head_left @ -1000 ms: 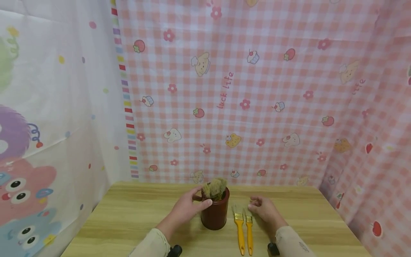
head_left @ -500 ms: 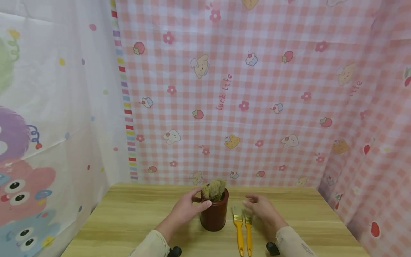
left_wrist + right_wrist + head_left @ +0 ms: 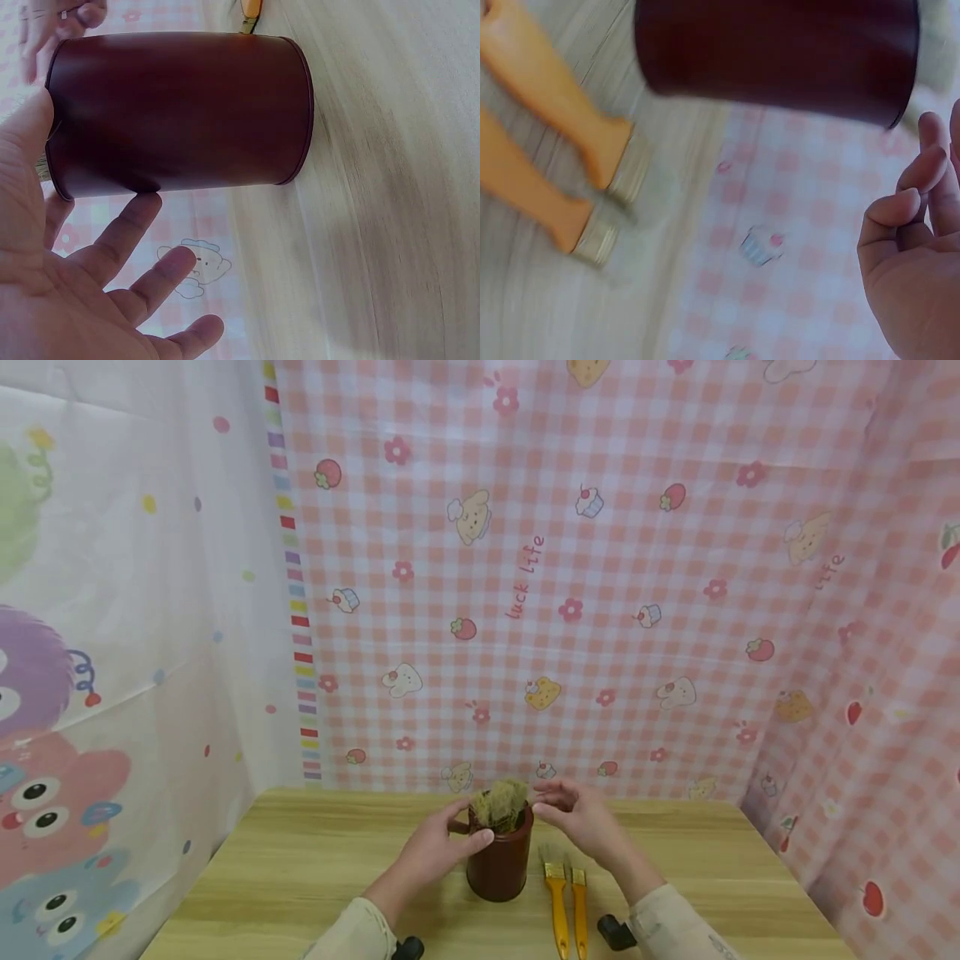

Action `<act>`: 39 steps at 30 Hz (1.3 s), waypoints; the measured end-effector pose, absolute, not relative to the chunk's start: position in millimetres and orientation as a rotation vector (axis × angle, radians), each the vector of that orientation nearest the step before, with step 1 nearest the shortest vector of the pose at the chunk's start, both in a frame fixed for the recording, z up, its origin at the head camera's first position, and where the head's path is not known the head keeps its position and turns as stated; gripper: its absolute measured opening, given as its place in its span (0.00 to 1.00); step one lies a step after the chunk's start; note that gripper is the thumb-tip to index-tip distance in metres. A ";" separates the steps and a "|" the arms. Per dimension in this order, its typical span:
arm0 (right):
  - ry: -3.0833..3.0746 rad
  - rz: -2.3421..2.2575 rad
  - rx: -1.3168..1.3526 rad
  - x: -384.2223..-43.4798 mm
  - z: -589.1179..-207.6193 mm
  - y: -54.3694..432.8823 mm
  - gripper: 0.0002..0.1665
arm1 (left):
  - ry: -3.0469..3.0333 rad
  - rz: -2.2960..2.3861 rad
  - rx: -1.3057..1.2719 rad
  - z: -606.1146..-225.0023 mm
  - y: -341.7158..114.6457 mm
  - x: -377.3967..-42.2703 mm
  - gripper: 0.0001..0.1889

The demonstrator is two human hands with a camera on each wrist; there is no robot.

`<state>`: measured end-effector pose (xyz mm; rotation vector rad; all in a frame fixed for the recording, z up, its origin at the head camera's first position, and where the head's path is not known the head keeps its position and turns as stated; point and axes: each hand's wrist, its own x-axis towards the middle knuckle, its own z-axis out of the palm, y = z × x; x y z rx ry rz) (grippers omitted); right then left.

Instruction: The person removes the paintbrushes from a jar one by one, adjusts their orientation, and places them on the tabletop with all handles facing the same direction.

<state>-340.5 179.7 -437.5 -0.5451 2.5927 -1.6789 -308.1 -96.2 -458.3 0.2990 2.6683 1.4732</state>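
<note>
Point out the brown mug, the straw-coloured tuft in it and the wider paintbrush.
Brown mug (image 3: 497, 867): head view, on the front of its body.
Straw-coloured tuft (image 3: 507, 802): head view, on the middle of its visible part.
Wider paintbrush (image 3: 558, 902): head view, on the upper part of its handle.

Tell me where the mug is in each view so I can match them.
Head: the mug is low, near the middle.
Left wrist: the mug looks sideways, large, across the upper left.
Right wrist: the mug is at the top, cut off by that edge.
Shared landmark: pink checked cloth, visible in all three.
</note>
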 end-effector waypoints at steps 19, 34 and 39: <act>2.659 -1.542 -0.612 -332.8 -424.6 138.5 0.35 | 2.655 1.478 0.325 -460.4 -98.7 -308.1 0.46; 2.604 -1.520 -0.672 -334.2 -429.5 139.1 0.30 | 2.644 1.490 0.314 -461.2 -98.3 -308.1 0.46; 2.585 -1.518 -0.712 -333.2 -429.6 138.5 0.25 | 2.646 1.490 0.324 -460.8 -98.2 -308.1 0.46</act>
